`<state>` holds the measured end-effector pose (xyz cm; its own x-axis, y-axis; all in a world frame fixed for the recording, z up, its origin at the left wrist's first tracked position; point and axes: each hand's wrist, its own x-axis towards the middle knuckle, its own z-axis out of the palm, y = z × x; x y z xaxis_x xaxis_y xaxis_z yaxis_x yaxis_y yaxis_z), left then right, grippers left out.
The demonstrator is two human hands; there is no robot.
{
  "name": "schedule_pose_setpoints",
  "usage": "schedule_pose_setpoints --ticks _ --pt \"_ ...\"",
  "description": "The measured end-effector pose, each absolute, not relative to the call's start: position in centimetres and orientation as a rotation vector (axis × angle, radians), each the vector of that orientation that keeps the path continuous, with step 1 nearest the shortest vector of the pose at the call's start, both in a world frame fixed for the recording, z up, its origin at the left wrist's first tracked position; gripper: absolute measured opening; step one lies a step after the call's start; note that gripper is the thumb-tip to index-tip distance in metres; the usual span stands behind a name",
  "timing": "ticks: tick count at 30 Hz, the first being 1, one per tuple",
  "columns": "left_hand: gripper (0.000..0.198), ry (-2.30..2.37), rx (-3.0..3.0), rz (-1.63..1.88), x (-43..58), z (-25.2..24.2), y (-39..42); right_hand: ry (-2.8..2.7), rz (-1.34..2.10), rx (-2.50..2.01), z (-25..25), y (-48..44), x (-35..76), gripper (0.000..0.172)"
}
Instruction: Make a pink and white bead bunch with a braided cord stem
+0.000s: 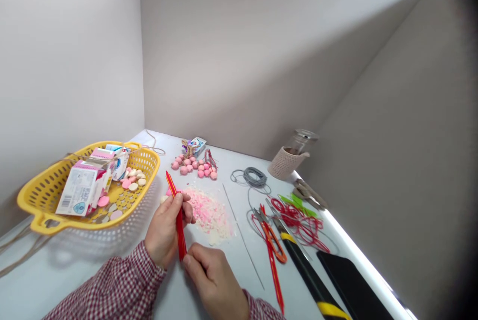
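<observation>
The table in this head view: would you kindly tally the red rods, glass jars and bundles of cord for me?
Red rods: 2
Glass jar: 1
Grey cord bundle: 1
Red cord bundle: 1
Total: 5

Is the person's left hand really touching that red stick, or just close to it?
Touching. The head view plainly shows the left hand gripping the red rod, with its upper end sticking out above the hand.
</observation>
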<state>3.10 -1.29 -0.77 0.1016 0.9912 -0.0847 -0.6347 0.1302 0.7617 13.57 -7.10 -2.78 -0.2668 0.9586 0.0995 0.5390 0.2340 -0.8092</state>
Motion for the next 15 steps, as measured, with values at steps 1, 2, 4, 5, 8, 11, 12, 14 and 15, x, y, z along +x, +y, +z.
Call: schedule_pose_setpoints --ticks 1,2,4,5,8,11,12,14,15 --pt "0.032 0.7 0.649 1.335 3.02 -0.74 -1.26 -1.921 0.879 -1.364 -2.77 -7.09 13.59 0.03" --pt "0.032 0.704 0.654 1.338 2.93 -0.7 -1.22 -1.94 0.873 -1.354 -2.75 -7.07 13.6 0.03" --pt "0.033 0.701 0.661 1.335 2.76 -0.6 -1.14 -1.96 0.882 -1.327 -2.7 -6.98 13.59 0.03" --pt "0.033 0.694 0.659 1.332 2.68 -0.53 -1.1 -1.945 0.897 -1.319 -2.67 -6.92 13.58 0.03" --pt "0.031 0.674 0.594 1.281 2.56 -0.36 -0.99 -1.772 1.045 -1.32 -2.66 -6.75 13.55 0.031" --pt "0.025 0.674 0.491 1.17 2.61 -0.33 -1.04 -1.516 1.287 -1.329 -2.78 -6.65 13.52 0.03" --pt "0.022 0.668 0.47 1.138 2.65 -0.37 -1.1 -1.455 1.334 -1.327 -2.84 -6.63 13.5 0.03" --pt "0.018 0.643 0.453 1.103 2.72 -0.5 -1.22 -1.387 1.357 -1.316 -2.98 -6.6 13.46 0.033" --pt "0.016 0.632 0.453 1.092 2.75 -0.6 -1.28 -1.37 1.352 -1.308 -3.06 -6.59 13.44 0.034"
